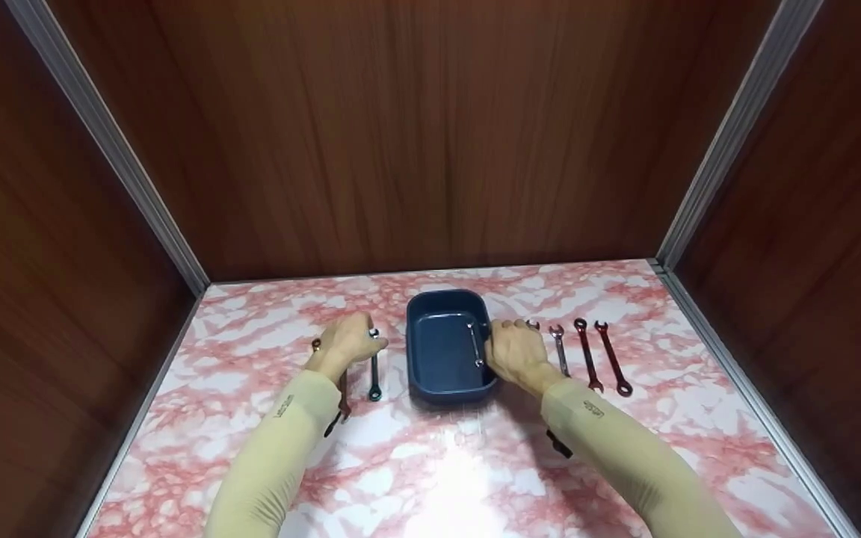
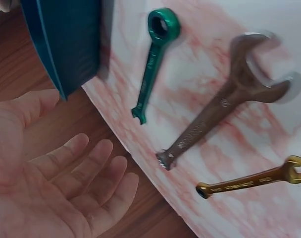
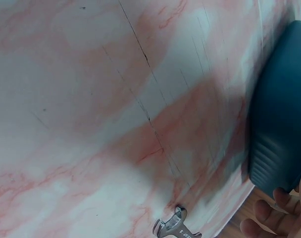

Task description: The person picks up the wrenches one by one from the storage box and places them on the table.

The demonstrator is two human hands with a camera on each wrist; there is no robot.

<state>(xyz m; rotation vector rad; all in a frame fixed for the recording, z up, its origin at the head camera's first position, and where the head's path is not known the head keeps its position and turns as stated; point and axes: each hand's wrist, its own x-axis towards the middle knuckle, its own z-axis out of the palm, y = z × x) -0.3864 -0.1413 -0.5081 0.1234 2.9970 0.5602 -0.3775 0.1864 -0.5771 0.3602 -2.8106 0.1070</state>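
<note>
My left hand [image 1: 345, 342] hovers over the wrenches on the left, palm down. Its fingers are loosely bent with nothing in them in the left wrist view. Around it lie a green wrench [image 2: 151, 69], a large brown wrench [image 2: 205, 116] and a small gold wrench [image 2: 249, 184]. Beside the right wall of a blue bin [image 1: 430, 392] is my right hand [image 1: 516, 351]. Its visible fingers [image 3: 264, 210] are loosely bent outside the bin; the thumb is hidden, and whether it touches the rim I cannot tell. One small silver wrench [image 1: 474, 345] lies inside the bin.
Right of the bin lie a silver wrench [image 1: 560, 350], a dark red wrench [image 1: 588, 359] and a red wrench [image 1: 613, 357]. Another wrench end [image 1: 533, 325] shows past my right hand. Wooden panels [image 1: 430, 134] enclose the marbled tabletop [image 1: 415, 456] at the back and sides.
</note>
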